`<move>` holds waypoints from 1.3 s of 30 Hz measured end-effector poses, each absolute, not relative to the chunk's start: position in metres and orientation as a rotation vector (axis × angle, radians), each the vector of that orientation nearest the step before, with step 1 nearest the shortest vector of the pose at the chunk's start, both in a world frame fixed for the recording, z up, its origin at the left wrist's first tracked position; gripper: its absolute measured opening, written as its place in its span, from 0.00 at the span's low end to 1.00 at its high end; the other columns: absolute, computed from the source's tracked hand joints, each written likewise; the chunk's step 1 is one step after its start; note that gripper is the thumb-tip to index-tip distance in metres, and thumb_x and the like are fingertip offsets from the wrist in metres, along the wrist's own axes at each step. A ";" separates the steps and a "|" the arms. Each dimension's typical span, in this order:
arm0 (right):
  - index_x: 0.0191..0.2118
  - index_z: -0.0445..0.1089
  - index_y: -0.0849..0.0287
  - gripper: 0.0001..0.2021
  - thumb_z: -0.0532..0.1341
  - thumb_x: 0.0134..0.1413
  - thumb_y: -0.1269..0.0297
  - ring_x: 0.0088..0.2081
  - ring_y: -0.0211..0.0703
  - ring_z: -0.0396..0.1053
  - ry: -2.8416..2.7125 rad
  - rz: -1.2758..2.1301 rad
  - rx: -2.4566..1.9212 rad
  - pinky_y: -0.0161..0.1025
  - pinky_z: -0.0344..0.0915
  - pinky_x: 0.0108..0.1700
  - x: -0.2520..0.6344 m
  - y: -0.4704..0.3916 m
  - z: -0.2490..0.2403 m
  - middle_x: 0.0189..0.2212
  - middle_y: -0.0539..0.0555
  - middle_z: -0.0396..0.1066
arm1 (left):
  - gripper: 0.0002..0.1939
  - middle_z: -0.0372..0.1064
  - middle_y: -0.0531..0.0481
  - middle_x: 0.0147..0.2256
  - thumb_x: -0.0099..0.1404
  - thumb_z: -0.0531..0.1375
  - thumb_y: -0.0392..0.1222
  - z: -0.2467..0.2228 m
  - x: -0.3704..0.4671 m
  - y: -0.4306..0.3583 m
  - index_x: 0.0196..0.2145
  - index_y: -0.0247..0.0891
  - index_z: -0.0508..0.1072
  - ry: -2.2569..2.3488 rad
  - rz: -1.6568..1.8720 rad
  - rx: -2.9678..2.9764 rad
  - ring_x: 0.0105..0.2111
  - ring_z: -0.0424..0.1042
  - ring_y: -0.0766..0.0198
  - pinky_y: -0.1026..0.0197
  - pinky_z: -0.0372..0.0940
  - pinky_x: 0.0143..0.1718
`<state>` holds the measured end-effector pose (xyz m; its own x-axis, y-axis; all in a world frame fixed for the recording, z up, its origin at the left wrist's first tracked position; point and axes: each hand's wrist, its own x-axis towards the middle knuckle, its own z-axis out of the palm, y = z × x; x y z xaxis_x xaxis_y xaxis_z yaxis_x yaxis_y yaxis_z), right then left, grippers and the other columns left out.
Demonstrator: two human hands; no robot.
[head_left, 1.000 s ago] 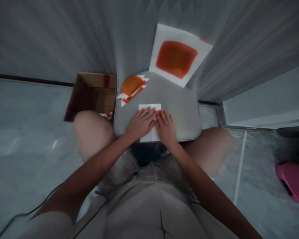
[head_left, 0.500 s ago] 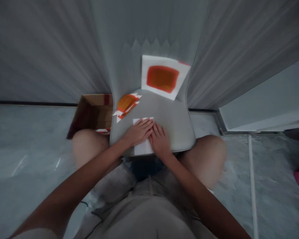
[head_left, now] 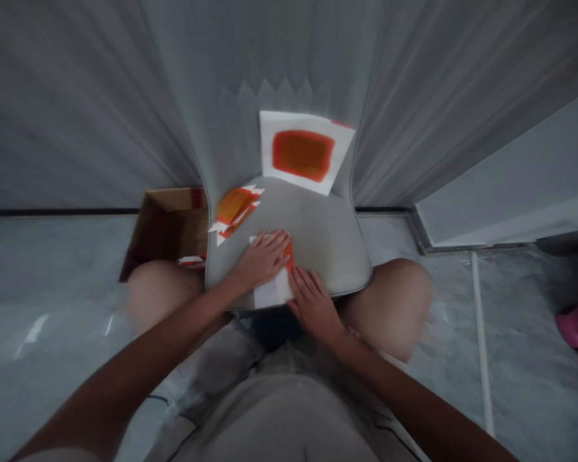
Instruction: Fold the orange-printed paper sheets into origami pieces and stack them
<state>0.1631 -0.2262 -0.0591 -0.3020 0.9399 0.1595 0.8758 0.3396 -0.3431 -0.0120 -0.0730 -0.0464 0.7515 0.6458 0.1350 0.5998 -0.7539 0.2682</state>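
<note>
A white sheet of paper (head_left: 271,293) with an orange strip along its right edge lies at the front of a grey chair seat (head_left: 337,256). My left hand (head_left: 264,258) rests flat on the upper part of the paper, fingers stretched out toward its top right corner. Lower down, my right hand (head_left: 314,301) lies with extended fingers on the paper's right edge. Both palms face down, so their undersides are hidden. Left of the paper, several folded orange and white paper pieces (head_left: 236,208) lie in a small pile on the seat.
Against the chair back leans a white sheet with an orange-red rounded patch (head_left: 302,156). An open cardboard box (head_left: 168,224) stands on the floor left of the chair, with a white and red scrap inside. A pink object (head_left: 575,330) shows at the right edge.
My right hand has slid down along the paper's right edge, away from my left hand, uncovering the orange strip. My left hand stays on the upper part. The whole view has shifted slightly.
</note>
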 end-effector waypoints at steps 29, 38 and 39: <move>0.40 0.81 0.57 0.09 0.63 0.60 0.65 0.36 0.48 0.79 -1.676 0.711 -1.917 0.42 0.73 0.42 0.153 -0.080 -0.032 0.35 0.56 0.82 | 0.15 0.75 0.43 0.57 0.75 0.58 0.45 -0.052 -0.031 -0.107 0.54 0.42 0.78 1.090 0.657 2.556 0.58 0.73 0.52 0.46 0.69 0.62; 0.58 0.78 0.53 0.19 0.55 0.70 0.67 0.53 0.51 0.75 -2.018 0.386 -1.510 0.50 0.72 0.59 0.163 -0.109 -0.059 0.52 0.57 0.79 | 0.09 0.77 0.46 0.51 0.73 0.62 0.43 -0.058 -0.030 -0.095 0.48 0.43 0.79 1.351 0.864 2.292 0.53 0.73 0.52 0.46 0.70 0.58; 0.59 0.77 0.52 0.19 0.55 0.70 0.67 0.54 0.51 0.75 -2.066 0.361 -1.491 0.50 0.72 0.59 0.166 -0.110 -0.060 0.53 0.56 0.79 | 0.09 0.77 0.45 0.50 0.72 0.62 0.43 -0.057 -0.030 -0.093 0.48 0.42 0.79 1.359 0.857 2.290 0.52 0.73 0.51 0.46 0.70 0.57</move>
<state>0.1657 -0.1097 -0.0604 -0.2242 0.9329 0.2818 0.7819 0.3448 -0.5193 -0.0299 -0.0932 -0.0570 0.3597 0.8755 0.3227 0.6688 -0.4830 0.5651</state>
